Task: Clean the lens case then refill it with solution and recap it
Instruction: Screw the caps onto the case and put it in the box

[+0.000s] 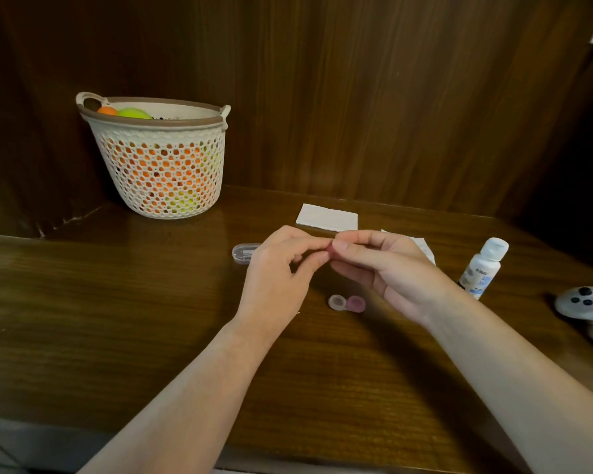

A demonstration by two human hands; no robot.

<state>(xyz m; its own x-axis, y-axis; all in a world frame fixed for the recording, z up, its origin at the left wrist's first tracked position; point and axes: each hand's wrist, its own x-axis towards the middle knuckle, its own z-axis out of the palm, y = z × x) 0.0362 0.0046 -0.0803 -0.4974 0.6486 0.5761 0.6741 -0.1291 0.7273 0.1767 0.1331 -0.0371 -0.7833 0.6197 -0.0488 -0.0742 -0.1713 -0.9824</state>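
With both caps off the lens case (pixel 346 303), seems partway through: cleaning probably under way, refill and recapping left. Lies flat on the table (pixel 151 319), two open cups joined, one clear, one pink. Just above it, left hand (pixel 281 268) and right hand (pixel 384 265) meet, pinching a small pink cap (pixel 330 248) between fingertips. Right of the case, bottle (pixel 483 268) upright, capped. Beyond it, tissue (pixel 326 217), flat.

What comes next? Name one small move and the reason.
Probably lower the small pink cap, pinched between both hands, onto the lens case below: both its wells look uncapped. Whether they hold solution can't be told.
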